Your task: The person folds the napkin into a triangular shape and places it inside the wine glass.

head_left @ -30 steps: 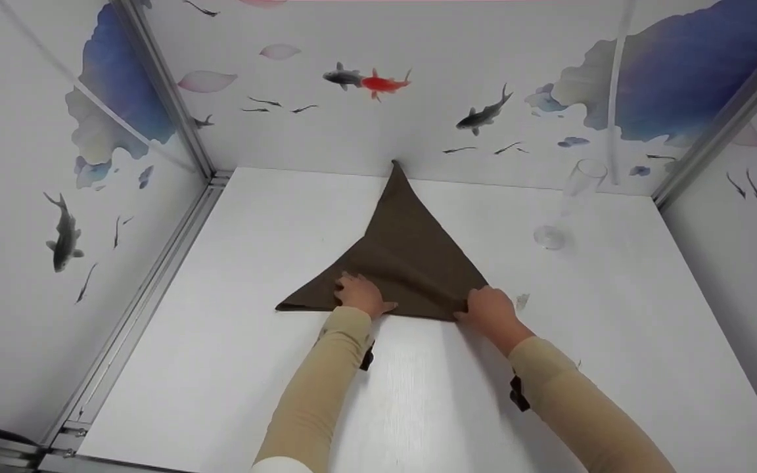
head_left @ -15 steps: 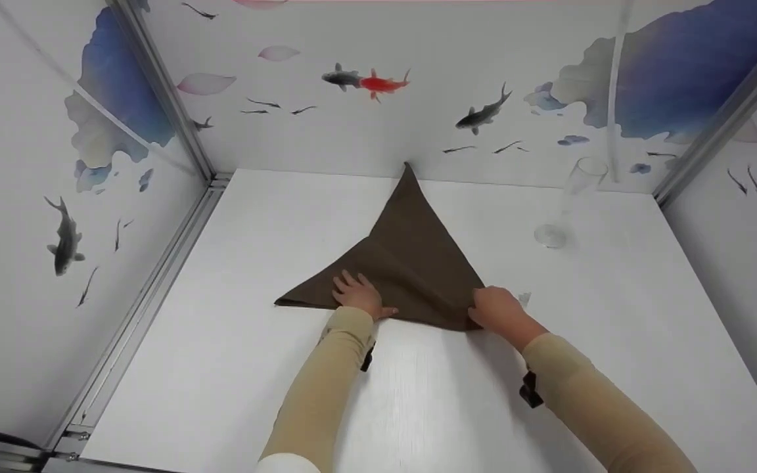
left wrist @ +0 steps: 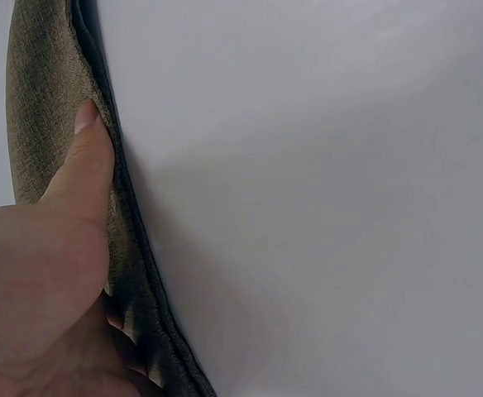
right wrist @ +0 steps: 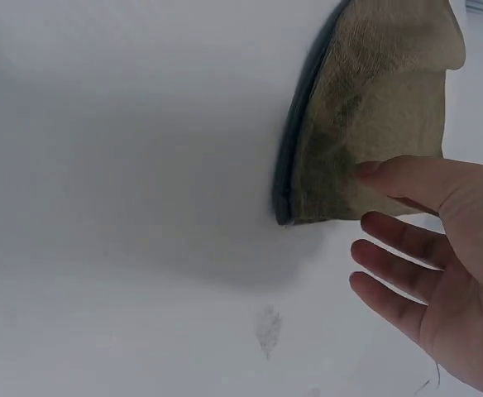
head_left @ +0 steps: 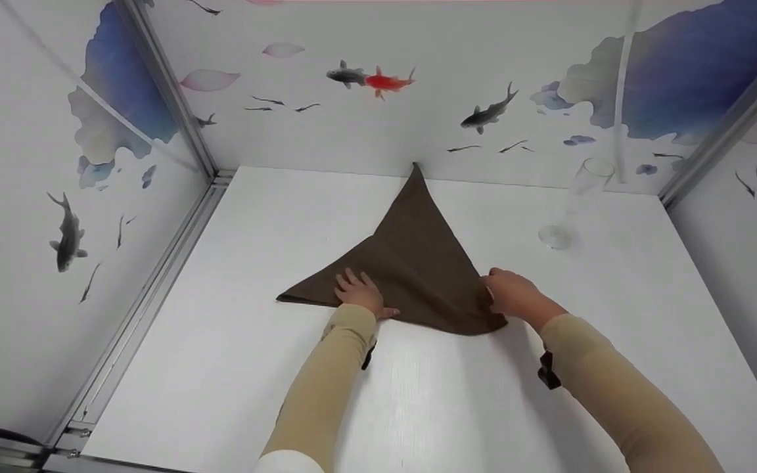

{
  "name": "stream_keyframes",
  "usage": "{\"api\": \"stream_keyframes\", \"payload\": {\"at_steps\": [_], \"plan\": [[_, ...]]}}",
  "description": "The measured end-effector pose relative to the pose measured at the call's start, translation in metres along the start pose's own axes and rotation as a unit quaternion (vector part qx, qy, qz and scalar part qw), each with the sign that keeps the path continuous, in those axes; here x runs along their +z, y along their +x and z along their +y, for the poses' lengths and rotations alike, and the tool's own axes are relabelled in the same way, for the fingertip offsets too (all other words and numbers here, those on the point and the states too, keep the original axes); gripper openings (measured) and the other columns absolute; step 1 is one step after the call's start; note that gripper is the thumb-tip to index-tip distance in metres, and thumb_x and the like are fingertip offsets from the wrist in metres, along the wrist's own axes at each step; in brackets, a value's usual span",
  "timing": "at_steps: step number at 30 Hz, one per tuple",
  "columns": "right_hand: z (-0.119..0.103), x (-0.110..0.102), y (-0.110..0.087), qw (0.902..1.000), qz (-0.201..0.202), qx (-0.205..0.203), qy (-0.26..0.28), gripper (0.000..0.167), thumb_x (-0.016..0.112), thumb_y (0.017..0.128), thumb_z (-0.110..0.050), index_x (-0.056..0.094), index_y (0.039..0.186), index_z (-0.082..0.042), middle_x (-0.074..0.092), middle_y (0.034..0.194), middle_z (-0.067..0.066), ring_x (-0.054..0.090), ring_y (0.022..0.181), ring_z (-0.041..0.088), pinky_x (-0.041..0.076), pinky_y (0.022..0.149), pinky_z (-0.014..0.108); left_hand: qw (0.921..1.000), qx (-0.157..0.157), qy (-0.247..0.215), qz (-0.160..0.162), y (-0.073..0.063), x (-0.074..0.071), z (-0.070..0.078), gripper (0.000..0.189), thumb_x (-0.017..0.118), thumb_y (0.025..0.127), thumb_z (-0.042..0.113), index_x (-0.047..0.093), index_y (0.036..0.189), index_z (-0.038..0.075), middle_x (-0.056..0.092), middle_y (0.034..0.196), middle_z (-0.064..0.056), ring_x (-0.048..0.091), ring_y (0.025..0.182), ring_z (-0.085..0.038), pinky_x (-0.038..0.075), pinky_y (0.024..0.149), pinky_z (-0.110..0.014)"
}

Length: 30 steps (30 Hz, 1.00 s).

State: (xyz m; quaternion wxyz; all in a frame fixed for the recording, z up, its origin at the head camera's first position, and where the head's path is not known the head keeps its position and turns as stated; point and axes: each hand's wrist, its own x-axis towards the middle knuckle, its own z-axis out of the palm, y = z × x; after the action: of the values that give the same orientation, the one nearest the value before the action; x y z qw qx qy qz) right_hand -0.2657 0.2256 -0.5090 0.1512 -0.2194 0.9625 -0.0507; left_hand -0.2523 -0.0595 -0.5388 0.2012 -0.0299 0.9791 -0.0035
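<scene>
A brown folded cloth napkin (head_left: 418,263) lies on the white table, one long point reaching the back wall and another pointing left. Spread over its lower left part, my left hand (head_left: 360,293) rests on the fabric. In the left wrist view its thumb lies along the layered edge of the napkin (left wrist: 39,99). At the right edge of the cloth, my right hand (head_left: 516,295) pinches the fabric. The right wrist view has the thumb of the right hand (right wrist: 473,215) on top of the napkin (right wrist: 390,99), with several fingers apart from it; the index finger is mostly hidden.
A clear, tall-stemmed glass (head_left: 556,236) stands at the back right of the table (head_left: 221,368). White panels with printed fish and a metal frame (head_left: 175,256) enclose the left, back and right sides.
My right hand has moved to the right, drawing the napkin's lower right corner outward. The back point has swung right. My left hand stays nearly in place on the cloth.
</scene>
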Motion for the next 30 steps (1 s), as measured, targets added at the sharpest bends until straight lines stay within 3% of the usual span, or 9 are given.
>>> {"api": "stream_keyframes", "payload": {"at_steps": [4,7,15,24,30], "plan": [[0.006,0.000,0.004,0.9982,-0.002,-0.025,-0.055,0.058,0.087,0.071,-0.011,0.064,0.124,-0.004,0.051,0.134,0.021,0.051,0.117,0.041,0.046,0.090,0.055,0.9999,-0.003,0.010,-0.010,0.003,0.000,0.000,0.115,0.052,0.080,0.078,0.016,0.154,-0.001,0.007,0.156,-0.031,0.012,0.141,-0.051,0.026,0.111,-0.054],[0.011,0.001,0.008,0.9956,-0.015,-0.051,-0.078,0.075,0.090,0.068,-0.014,0.058,0.135,-0.008,0.040,0.149,0.018,0.041,0.130,0.042,0.039,0.098,0.060,0.9998,-0.008,0.014,-0.014,0.005,-0.001,0.001,0.115,0.053,0.079,0.079,0.016,0.154,-0.001,0.007,0.156,-0.031,0.012,0.141,-0.051,0.026,0.111,-0.054],[0.014,0.000,0.019,0.9818,-0.067,-0.117,-0.134,0.093,0.090,0.069,-0.017,0.043,0.149,-0.016,0.027,0.158,0.012,0.028,0.140,0.040,0.027,0.105,0.065,0.9996,-0.012,0.018,-0.018,0.003,-0.005,0.003,0.117,0.053,0.078,0.079,0.015,0.154,-0.001,0.007,0.156,-0.031,0.012,0.142,-0.050,0.026,0.111,-0.053],[0.004,0.001,0.027,0.9749,-0.121,-0.112,-0.149,0.106,0.093,0.065,-0.024,0.033,0.153,-0.017,0.022,0.159,0.013,0.018,0.144,0.038,0.020,0.109,0.063,0.9996,0.007,0.026,-0.002,-0.016,-0.018,0.000,0.111,0.056,0.080,0.075,0.020,0.154,0.000,0.014,0.156,-0.029,0.017,0.142,-0.047,0.029,0.110,-0.051],[-0.001,0.001,0.030,0.9742,-0.126,-0.116,-0.147,0.110,0.094,0.064,-0.022,0.030,0.154,-0.011,0.022,0.158,0.018,0.017,0.144,0.039,0.020,0.112,0.057,0.9988,0.022,0.043,0.001,-0.008,-0.017,-0.004,0.112,0.056,0.080,0.075,0.021,0.153,-0.001,0.014,0.156,-0.029,0.017,0.141,-0.049,0.031,0.109,-0.052]]}}
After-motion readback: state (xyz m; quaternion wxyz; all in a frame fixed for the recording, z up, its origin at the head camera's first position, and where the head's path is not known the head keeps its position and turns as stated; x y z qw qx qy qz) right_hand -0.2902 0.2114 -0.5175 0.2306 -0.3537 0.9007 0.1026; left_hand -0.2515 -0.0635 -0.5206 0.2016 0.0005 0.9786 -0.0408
